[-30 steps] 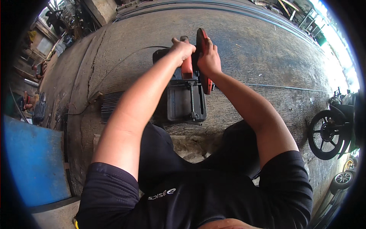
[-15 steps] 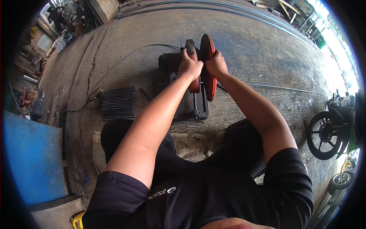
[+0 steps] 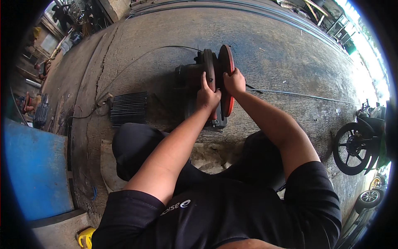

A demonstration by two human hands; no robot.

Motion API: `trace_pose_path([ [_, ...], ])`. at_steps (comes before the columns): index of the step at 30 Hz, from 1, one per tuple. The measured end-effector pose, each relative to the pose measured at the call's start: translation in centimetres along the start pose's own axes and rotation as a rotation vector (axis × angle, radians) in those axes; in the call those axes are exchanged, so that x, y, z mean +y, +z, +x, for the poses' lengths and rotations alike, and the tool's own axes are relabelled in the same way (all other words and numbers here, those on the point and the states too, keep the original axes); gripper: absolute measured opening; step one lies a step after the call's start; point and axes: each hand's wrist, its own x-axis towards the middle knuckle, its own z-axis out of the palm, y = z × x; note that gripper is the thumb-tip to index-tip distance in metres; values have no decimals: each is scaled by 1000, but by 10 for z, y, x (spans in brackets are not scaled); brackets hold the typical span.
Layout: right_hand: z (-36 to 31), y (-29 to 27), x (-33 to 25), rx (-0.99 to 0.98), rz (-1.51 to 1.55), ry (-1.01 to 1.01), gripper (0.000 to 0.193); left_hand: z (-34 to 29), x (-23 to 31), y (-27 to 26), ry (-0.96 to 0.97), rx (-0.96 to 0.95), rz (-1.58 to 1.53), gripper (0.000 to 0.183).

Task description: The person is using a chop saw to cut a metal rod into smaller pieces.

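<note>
On the concrete floor in front of me stands a dark cut-off saw [image 3: 188, 76], its motor housing to the left. My left hand [image 3: 208, 98] lies along the reddish upright arm of the saw, forefinger stretched up and the other fingers bent round it. Just right of that, a large round red disc [image 3: 228, 101] stands nearly edge-on, dark on its left face. My right hand [image 3: 235, 83] grips the disc's right rim, thumb over the edge. Whether the disc touches the saw cannot be made out. Part of the saw's base is hidden behind my left forearm.
Several dark cut bars [image 3: 129, 108] lie side by side at the left. A cable [image 3: 137, 61] curves from the saw past them. One long thin rod [image 3: 306, 96] runs right, toward a motorcycle wheel [image 3: 352, 148]. Long metal bars [image 3: 232, 7] lie at the far side; a blue panel [image 3: 35, 170] stands left.
The saw's upright arm has tipped down toward me, my left hand moving with it. The disc and my right hand have shifted slightly nearer to me.
</note>
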Motion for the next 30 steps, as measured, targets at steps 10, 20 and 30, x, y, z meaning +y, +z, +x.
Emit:
trace_pose_path([
  [10, -14, 5, 14, -18, 7, -60, 55, -17, -7, 3, -7, -17, 3, 83],
  [20, -20, 5, 18, -60, 18, -45, 57, -21, -17, 9, 60, 7, -19, 82],
  [30, -24, 8, 23, -5, 35, -92, 51, -23, -24, 12, 67, -1, -12, 82],
])
